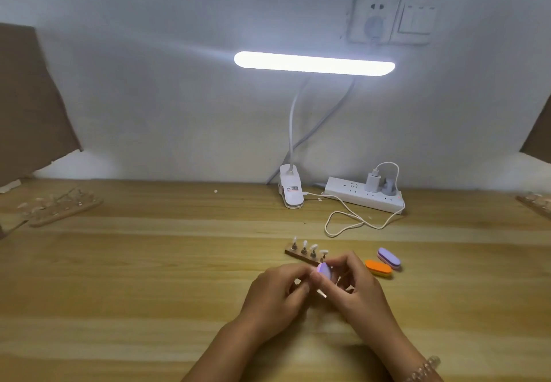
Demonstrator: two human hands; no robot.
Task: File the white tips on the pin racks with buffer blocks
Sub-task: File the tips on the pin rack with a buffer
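Observation:
A small wooden pin rack (299,255) with several white tips on metal pins lies on the table just beyond my hands. My right hand (356,286) pinches a lilac buffer block (324,271), held at the rack's near end. My left hand (277,290) has its fingers curled at the rack's near end, touching the block; what it grips is hidden. An orange buffer block (378,268) and a purple one (389,258) lie to the right of my hands.
A clip-on desk lamp (292,190) with a lit bar (314,64) stands at the back, beside a white power strip (365,195) and looping cable (348,222). More pin racks lie at the far left (59,207) and right edge (536,204). Cardboard leans at both sides.

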